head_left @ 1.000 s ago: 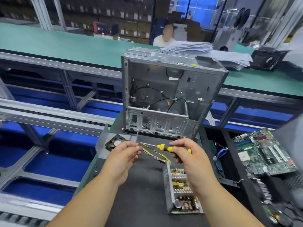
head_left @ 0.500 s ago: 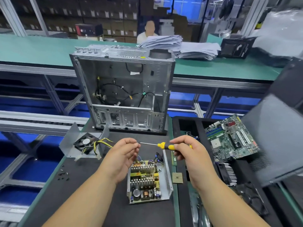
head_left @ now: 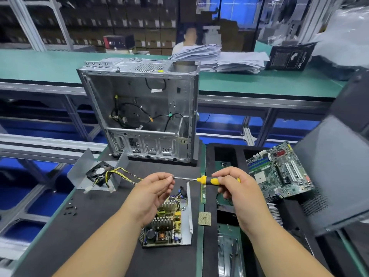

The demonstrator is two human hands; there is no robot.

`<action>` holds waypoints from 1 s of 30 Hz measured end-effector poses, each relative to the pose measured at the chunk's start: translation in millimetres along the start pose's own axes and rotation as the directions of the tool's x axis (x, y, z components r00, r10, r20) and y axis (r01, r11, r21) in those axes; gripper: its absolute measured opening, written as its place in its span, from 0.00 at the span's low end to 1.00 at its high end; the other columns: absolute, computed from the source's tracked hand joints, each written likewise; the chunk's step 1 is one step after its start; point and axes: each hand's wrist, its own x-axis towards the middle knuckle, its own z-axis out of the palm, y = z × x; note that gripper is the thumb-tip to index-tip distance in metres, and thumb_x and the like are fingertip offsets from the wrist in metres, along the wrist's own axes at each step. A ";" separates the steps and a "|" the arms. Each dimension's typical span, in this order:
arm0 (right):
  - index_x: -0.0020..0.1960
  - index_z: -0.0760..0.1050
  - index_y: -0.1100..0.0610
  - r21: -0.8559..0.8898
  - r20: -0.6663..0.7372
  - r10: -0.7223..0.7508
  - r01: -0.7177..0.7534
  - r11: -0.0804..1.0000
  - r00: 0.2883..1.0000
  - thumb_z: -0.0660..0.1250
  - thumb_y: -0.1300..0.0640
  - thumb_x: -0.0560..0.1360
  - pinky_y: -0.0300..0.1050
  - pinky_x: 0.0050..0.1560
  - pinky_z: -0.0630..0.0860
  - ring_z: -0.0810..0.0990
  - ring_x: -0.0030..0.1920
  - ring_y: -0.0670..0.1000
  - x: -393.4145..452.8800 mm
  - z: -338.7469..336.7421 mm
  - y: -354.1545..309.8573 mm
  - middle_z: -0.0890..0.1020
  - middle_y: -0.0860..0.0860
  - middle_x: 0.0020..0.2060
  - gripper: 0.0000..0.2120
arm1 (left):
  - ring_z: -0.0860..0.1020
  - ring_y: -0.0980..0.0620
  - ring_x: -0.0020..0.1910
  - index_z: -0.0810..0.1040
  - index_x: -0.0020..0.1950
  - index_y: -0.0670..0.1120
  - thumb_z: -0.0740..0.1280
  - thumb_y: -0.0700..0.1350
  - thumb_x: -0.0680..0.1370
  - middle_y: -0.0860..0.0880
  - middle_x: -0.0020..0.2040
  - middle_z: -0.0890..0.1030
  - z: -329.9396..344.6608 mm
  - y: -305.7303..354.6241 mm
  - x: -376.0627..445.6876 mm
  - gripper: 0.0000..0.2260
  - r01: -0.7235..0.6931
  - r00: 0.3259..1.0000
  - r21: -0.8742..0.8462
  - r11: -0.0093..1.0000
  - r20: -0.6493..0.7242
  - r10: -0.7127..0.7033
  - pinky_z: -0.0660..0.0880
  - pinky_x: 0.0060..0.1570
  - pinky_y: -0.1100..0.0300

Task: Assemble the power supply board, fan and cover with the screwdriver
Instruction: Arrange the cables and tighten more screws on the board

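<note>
Both forearms raised side by side above the dark tabletop (head_left: 95, 226), wrists level. Right hand (head_left: 237, 188) curled round the yellow-and-black handle of the screwdriver (head_left: 207, 180), grip clamped, shaft lying level and pointing left. Left hand (head_left: 153, 190) palm inward, fingertips (head_left: 169, 179) pinched together at the shaft's tip. Directly under the hands, the power supply board (head_left: 167, 222) in its open metal tray. Further left, the fan (head_left: 97, 172) inside the tilted cover (head_left: 83, 162), yellow wires trailing. Behind, an open computer case (head_left: 143, 108) standing upright.
</note>
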 end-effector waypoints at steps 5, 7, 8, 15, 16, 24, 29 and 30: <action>0.43 0.83 0.52 -0.052 0.086 -0.021 0.026 0.998 0.996 0.65 0.58 0.72 0.33 0.32 0.72 0.77 0.33 0.43 9.2 -5.5 0.6 0.85 0.50 0.40 0.08 | 0.81 0.56 0.35 0.81 0.46 0.41 0.71 0.38 0.70 0.47 0.39 0.83 4.4 3.4 -2.6 0.07 -0.032 0.999 -0.012 0.999 -0.022 0.032 0.77 0.32 0.67; 0.43 0.83 0.51 -0.058 0.096 -0.024 0.030 0.998 0.995 0.65 0.58 0.72 0.33 0.32 0.72 0.77 0.33 0.42 13.0 -5.1 0.9 0.84 0.49 0.40 0.08 | 0.81 0.56 0.35 0.81 0.47 0.41 0.71 0.40 0.67 0.47 0.39 0.83 3.5 5.0 -3.2 0.09 -0.039 0.999 -0.032 0.999 -0.038 0.038 0.78 0.32 0.67; 0.42 0.83 0.51 -0.049 0.094 -0.024 0.029 0.998 0.995 0.65 0.57 0.71 0.32 0.32 0.72 0.77 0.33 0.42 14.5 -4.1 0.6 0.84 0.48 0.38 0.08 | 0.81 0.56 0.35 0.81 0.47 0.41 0.71 0.40 0.67 0.47 0.39 0.83 2.8 5.1 -3.3 0.09 -0.038 0.998 -0.039 0.999 -0.041 0.036 0.78 0.32 0.67; 0.41 0.83 0.51 -0.053 0.138 -0.017 0.024 0.998 0.990 0.65 0.52 0.66 0.39 0.36 0.73 0.78 0.35 0.43 21.1 -1.5 3.8 0.83 0.46 0.38 0.09 | 0.81 0.55 0.35 0.83 0.44 0.43 0.72 0.40 0.67 0.46 0.40 0.83 -3.5 2.9 -3.7 0.07 -0.046 0.997 -0.048 0.998 -0.071 0.043 0.78 0.33 0.66; 0.41 0.83 0.50 -0.051 0.139 -0.015 0.023 0.998 0.990 0.65 0.52 0.66 0.39 0.36 0.72 0.78 0.35 0.43 21.8 -1.7 4.9 0.83 0.46 0.38 0.09 | 0.81 0.55 0.36 0.83 0.45 0.42 0.72 0.40 0.67 0.46 0.40 0.83 -4.1 2.2 -3.4 0.07 -0.044 0.996 -0.050 0.998 -0.074 0.040 0.78 0.33 0.66; 0.40 0.83 0.51 -0.032 0.137 0.009 -0.005 0.999 0.991 0.65 0.53 0.65 0.37 0.34 0.73 0.78 0.34 0.44 23.2 -7.8 9.6 0.83 0.46 0.38 0.09 | 0.81 0.55 0.36 0.81 0.49 0.41 0.71 0.39 0.69 0.46 0.40 0.83 1.3 -4.9 -2.1 0.10 -0.009 0.997 -0.092 0.996 -0.083 0.001 0.79 0.35 0.66; 0.42 0.82 0.51 -0.053 0.119 0.015 -0.008 0.999 0.993 0.66 0.56 0.70 0.38 0.35 0.73 0.77 0.34 0.44 20.4 -15.7 10.7 0.83 0.50 0.38 0.06 | 0.81 0.55 0.36 0.81 0.48 0.42 0.68 0.37 0.74 0.47 0.40 0.82 5.5 -9.9 1.3 0.04 -0.012 0.999 -0.038 0.999 -0.050 0.010 0.78 0.35 0.66; 0.42 0.82 0.51 -0.070 0.110 0.017 -0.009 0.997 0.994 0.66 0.57 0.73 0.39 0.36 0.73 0.76 0.34 0.44 20.2 -17.7 11.3 0.83 0.50 0.37 0.06 | 0.80 0.55 0.36 0.81 0.48 0.42 0.67 0.36 0.75 0.47 0.40 0.82 6.4 -10.9 1.9 0.04 -0.023 0.999 -0.011 1.000 -0.044 0.023 0.78 0.35 0.66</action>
